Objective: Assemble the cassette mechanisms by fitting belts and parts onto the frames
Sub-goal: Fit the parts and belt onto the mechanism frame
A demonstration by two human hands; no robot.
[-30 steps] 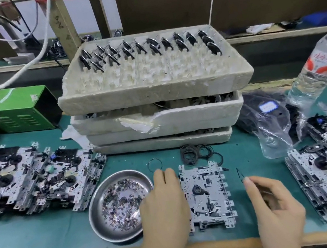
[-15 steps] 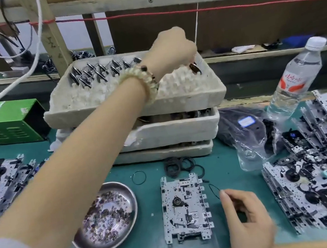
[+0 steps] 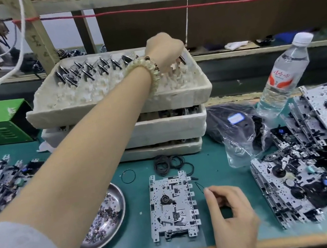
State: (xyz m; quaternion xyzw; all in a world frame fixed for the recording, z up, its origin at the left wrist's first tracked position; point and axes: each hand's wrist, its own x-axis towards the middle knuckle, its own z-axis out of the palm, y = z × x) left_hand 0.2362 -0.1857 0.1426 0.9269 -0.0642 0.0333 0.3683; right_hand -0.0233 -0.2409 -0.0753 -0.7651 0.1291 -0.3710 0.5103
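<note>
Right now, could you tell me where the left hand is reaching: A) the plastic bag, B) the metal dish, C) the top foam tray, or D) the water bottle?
C: the left hand is over the far right end of the top foam tray, fingers pointing down into it.

Light: bright, even, from overhead; shadows soft.
Glare: mild sheen on steel dish (image 3: 116, 192).
Blur: motion smear on stack of mechanisms (image 3: 293, 189), right side.
Distortion: wide-angle bowing at edges.
</note>
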